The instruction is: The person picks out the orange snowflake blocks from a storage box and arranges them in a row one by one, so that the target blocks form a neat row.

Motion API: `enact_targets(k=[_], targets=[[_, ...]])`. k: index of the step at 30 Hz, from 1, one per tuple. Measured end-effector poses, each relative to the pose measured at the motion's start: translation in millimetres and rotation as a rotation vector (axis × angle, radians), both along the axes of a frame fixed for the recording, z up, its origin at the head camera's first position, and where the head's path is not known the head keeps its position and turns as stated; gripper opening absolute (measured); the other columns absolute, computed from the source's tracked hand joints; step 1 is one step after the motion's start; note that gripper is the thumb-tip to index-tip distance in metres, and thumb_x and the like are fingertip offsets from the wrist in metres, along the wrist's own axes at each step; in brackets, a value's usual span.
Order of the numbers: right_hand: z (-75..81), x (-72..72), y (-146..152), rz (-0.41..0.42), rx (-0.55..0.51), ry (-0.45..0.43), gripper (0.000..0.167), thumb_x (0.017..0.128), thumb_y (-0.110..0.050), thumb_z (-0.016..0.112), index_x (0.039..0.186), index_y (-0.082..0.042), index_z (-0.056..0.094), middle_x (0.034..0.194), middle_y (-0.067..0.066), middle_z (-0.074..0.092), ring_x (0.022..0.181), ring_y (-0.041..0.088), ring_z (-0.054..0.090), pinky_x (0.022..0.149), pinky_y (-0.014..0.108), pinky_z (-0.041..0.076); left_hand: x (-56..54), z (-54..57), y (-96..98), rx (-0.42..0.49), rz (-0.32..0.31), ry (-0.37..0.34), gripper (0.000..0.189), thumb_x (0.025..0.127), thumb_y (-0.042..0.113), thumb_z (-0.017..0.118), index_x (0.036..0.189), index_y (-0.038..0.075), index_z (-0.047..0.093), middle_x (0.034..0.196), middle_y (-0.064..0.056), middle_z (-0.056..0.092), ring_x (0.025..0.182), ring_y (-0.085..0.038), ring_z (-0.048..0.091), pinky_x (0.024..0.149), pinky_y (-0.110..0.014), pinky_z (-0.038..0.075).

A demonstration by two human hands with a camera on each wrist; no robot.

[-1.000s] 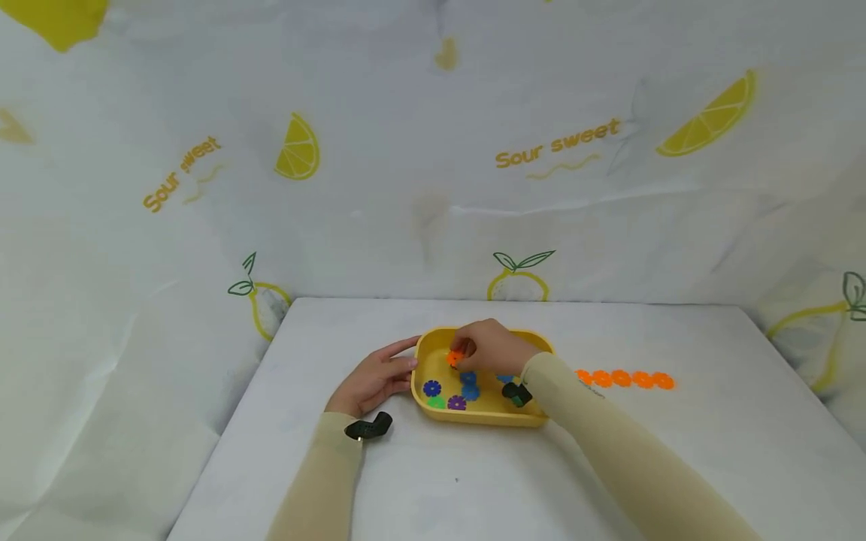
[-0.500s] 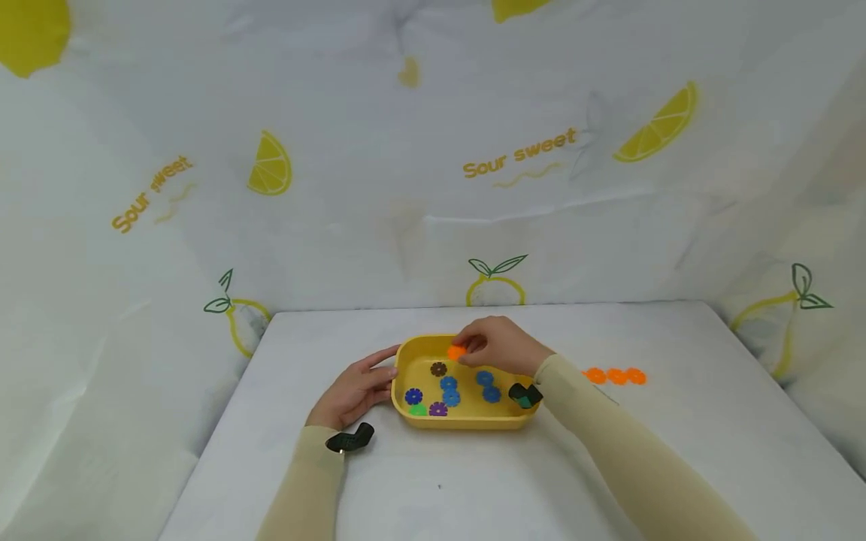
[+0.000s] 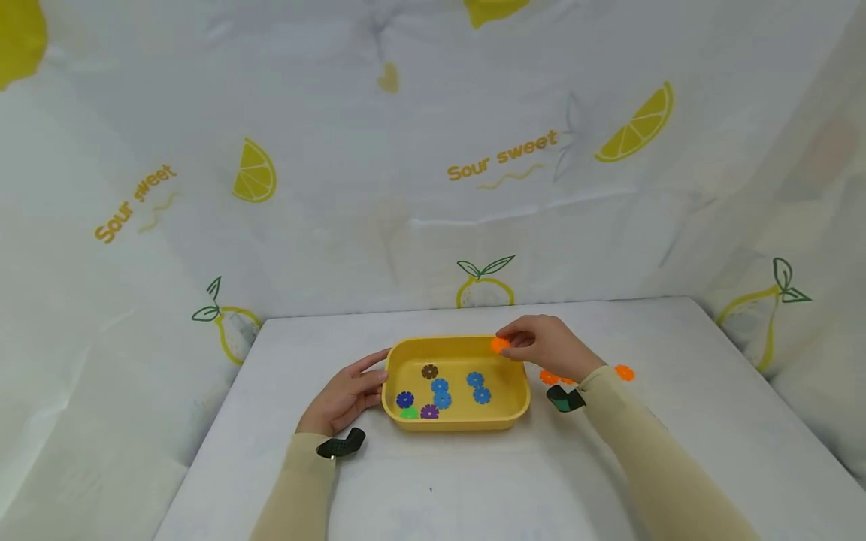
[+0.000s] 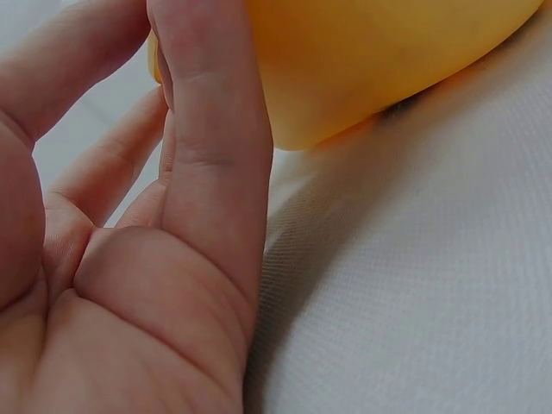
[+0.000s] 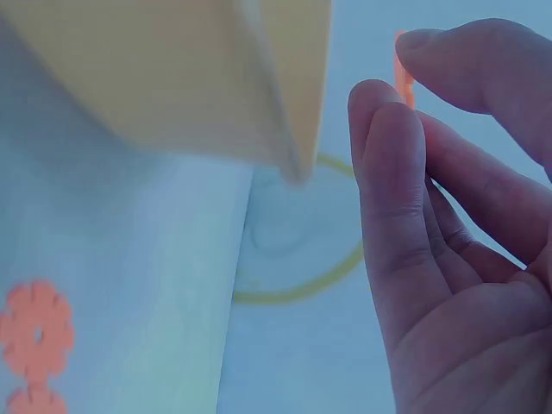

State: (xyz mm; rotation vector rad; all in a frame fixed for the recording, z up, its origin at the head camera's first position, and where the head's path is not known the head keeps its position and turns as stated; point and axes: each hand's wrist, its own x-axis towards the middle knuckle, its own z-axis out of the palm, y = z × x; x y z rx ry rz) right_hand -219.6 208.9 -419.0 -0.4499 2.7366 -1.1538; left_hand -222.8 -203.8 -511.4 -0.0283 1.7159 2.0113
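Observation:
In the head view my right hand (image 3: 551, 347) pinches an orange snowflake building disc (image 3: 500, 345) over the right back corner of the yellow tray (image 3: 460, 424). Thumb and fingertips hold the disc (image 5: 403, 73) edge-on in the right wrist view, beside the tray wall (image 5: 198, 78). My left hand (image 3: 345, 394) rests against the tray's left end, its fingers fairly straight and touching the wall. In the tray lie a brown disc (image 3: 429, 372), two pairs of light blue discs (image 3: 440, 393), and dark blue (image 3: 405, 400), green (image 3: 409, 413) and purple (image 3: 429, 411) discs.
On the white table (image 3: 487, 488), right of the tray, lies a row of orange discs (image 3: 625, 373), partly hidden by my right wrist and sleeve. A lemon-printed cloth (image 3: 352, 248) hangs behind the table.
My right hand has lifted the orange disc from inside the tray and carried it right to the back corner. The left hand keeps its place at the tray; the head view has shifted.

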Motion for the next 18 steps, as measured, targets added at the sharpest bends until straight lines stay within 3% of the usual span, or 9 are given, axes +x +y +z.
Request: enact_targets(k=[8,18], targets=[[-5.8,12.7,52,-0.117,0.022,0.052,0.033,0.098,-0.028,0.08,0.129,-0.016,0.078,0.119,0.002,0.078,0.106,0.019,0.071,0.094,0.037,0.061,2.6,0.9,0.2,0.013,0.001,-0.006,0.065,0.103,0.021,0.075,0.163,0.024,0.05,0.129,-0.01,0.074,0.093,-0.015,0.074,0.089,-0.029,0.065],[-21.5,35.0,121,-0.254,0.086,0.029,0.048,0.101,-0.045,0.077,0.14,-0.017,0.072,0.125,0.007,0.077,0.114,0.026,0.071,0.089,0.031,0.059,1.3,-0.2,0.6,0.012,-0.002,-0.009,0.065,0.104,0.022,0.074,0.164,0.024,0.048,0.138,-0.01,0.072,0.099,-0.016,0.075,0.094,-0.03,0.065]])
